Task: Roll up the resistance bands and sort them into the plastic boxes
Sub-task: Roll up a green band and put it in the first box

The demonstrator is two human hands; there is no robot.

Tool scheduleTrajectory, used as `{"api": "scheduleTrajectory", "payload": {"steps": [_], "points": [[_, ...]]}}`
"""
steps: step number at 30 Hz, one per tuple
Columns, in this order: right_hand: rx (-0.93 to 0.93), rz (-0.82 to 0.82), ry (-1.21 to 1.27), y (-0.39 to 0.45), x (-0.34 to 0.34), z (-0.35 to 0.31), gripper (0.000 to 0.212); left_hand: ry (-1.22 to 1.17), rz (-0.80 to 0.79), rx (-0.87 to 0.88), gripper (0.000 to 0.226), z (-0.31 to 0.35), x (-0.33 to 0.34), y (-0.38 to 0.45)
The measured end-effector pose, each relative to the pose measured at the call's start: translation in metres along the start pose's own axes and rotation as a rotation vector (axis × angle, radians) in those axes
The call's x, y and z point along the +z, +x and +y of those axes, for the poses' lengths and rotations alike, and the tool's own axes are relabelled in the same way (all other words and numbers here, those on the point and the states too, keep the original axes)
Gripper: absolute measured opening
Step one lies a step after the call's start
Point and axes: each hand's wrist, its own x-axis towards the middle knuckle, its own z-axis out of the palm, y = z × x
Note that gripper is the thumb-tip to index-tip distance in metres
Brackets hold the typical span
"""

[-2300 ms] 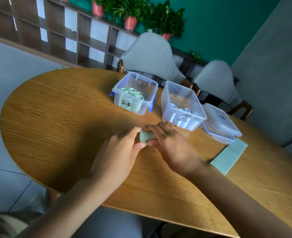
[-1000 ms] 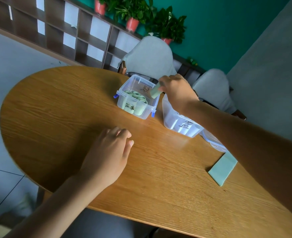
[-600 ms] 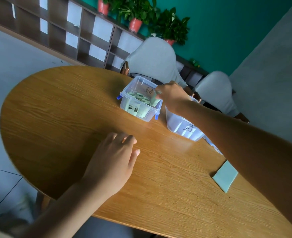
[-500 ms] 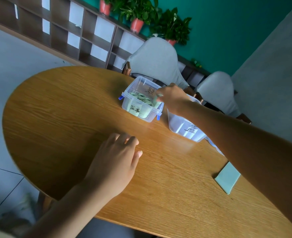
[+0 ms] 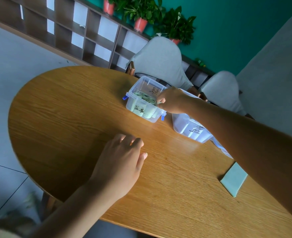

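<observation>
**Right hand at green-band box; left hand idle on counter**

The right hand (image 5: 173, 100) reaches over the near-right corner of the left plastic box (image 5: 146, 100), fingertips curled at its rim; whether they pinch a band cannot be told. Rolled green bands (image 5: 146, 97) stand inside this box. The second plastic box (image 5: 192, 129) sits at its 4 o'clock. The left hand (image 5: 120, 162) rests on the counter (image 5: 64, 109), fingers relaxed, holding nothing. A flat green band (image 5: 234, 180) lies at 4 o'clock, beside the right forearm.

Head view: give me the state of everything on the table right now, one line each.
Left box: open, holding green rolls.
Right box: open, contents unclear.
Flat green band: unrolled, lying on the table.
Right hand: at the left box's rim, pinching a green roll.
Left hand: resting on the table, holding nothing.
</observation>
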Motion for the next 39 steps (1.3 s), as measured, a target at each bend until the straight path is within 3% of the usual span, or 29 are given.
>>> {"api": "scheduleTrajectory", "payload": {"steps": [8, 21, 24, 32, 39], "points": [[0.028, -0.082, 0.047, 0.003, -0.006, -0.001, 0.035, -0.001, -0.017, 0.013, 0.037, -0.002, 0.001, -0.001], [0.046, -0.043, 0.028, -0.008, -0.011, -0.003, 0.049, -0.014, -0.007, 0.035, 0.038, -0.002, 0.005, 0.0], [0.05, 0.026, 0.108, -0.011, -0.01, 0.002, 0.042, -0.007, 0.011, 0.035, 0.032, -0.003, 0.008, -0.001], [-0.06, 0.409, 0.321, -0.078, 0.001, 0.012, 0.039, 0.005, 0.012, 0.061, 0.03, -0.009, 0.009, -0.002], [0.0, 0.346, 0.367, -0.163, 0.046, 0.031, 0.026, 0.086, -0.054, 0.094, 0.035, -0.01, 0.008, -0.003]]}}
